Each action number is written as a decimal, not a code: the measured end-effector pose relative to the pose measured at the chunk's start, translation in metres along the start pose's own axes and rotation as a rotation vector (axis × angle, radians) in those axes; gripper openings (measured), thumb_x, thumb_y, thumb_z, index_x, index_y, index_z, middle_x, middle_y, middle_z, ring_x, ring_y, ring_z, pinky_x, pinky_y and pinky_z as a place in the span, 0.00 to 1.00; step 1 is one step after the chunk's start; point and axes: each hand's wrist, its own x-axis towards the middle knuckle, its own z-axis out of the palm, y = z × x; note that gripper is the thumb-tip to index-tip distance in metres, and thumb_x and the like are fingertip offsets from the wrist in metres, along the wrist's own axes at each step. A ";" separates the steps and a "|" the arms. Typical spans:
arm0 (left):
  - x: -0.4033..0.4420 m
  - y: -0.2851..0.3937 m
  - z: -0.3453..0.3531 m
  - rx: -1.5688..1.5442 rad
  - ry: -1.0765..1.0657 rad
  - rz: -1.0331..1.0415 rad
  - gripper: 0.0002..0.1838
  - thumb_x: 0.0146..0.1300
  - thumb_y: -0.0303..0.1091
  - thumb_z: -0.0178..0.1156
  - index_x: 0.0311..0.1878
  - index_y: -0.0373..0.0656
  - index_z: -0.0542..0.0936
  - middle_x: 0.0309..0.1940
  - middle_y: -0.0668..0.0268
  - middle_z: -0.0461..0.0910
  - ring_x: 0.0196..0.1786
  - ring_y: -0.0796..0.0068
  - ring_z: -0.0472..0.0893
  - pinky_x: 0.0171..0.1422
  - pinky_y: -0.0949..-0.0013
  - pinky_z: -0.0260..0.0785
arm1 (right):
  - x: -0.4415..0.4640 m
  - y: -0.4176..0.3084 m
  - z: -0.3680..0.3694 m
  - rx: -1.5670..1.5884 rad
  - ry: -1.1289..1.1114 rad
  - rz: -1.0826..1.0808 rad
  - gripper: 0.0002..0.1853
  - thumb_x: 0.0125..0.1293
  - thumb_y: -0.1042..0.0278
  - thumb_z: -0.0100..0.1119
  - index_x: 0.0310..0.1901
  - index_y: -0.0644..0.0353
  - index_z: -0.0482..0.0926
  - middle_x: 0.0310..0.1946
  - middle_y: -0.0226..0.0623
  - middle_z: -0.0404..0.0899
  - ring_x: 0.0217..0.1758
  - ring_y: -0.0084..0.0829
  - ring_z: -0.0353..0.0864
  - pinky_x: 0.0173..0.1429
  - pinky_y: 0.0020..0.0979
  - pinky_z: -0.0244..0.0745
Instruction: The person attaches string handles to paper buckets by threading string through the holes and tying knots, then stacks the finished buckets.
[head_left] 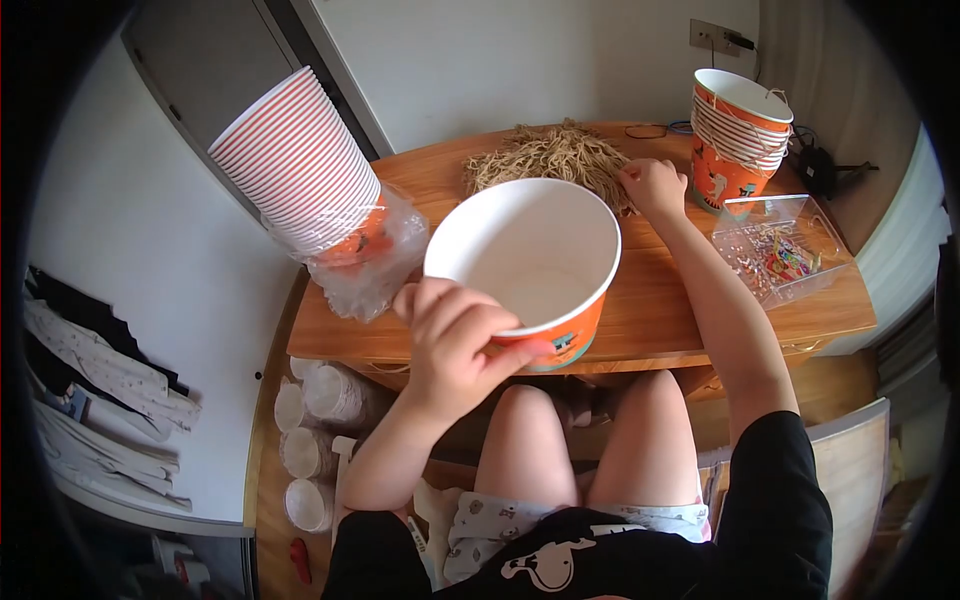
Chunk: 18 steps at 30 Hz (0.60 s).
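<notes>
My left hand (450, 335) grips the near left rim of a large orange paper bucket (570, 330) with a white inside. The bucket tilts toward me at the table's front edge, and nothing shows inside it. Beyond it lies a loose pile of tan twine strands (545, 155). My right hand (655, 188) is at the right end of that pile, fingers pinched together on some twine; the exact strands between the fingertips are too small to make out.
A tall nested stack of striped paper buckets (300, 165) leans in plastic wrap at left. At back right stands another bucket stack (740, 140) with twine on it. In front of that, a clear plastic box (785, 250) holds small colourful bits. Wrapped white stacks (310, 450) stand on the floor.
</notes>
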 end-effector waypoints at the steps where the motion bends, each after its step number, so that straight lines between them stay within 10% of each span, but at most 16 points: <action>1: -0.005 0.003 0.005 0.008 0.000 -0.008 0.19 0.48 0.56 0.75 0.28 0.56 0.79 0.28 0.80 0.76 0.38 0.72 0.72 0.50 0.61 0.54 | 0.000 0.000 0.000 0.018 0.016 -0.001 0.12 0.63 0.50 0.63 0.39 0.45 0.89 0.41 0.29 0.87 0.54 0.38 0.78 0.58 0.48 0.67; 18: -0.009 0.067 0.070 0.171 0.060 -0.101 0.15 0.45 0.47 0.79 0.30 0.60 0.81 0.29 0.83 0.75 0.38 0.75 0.71 0.49 0.63 0.51 | -0.009 0.006 -0.008 -0.111 0.151 -0.163 0.11 0.66 0.56 0.58 0.38 0.51 0.86 0.41 0.30 0.86 0.52 0.37 0.78 0.57 0.47 0.67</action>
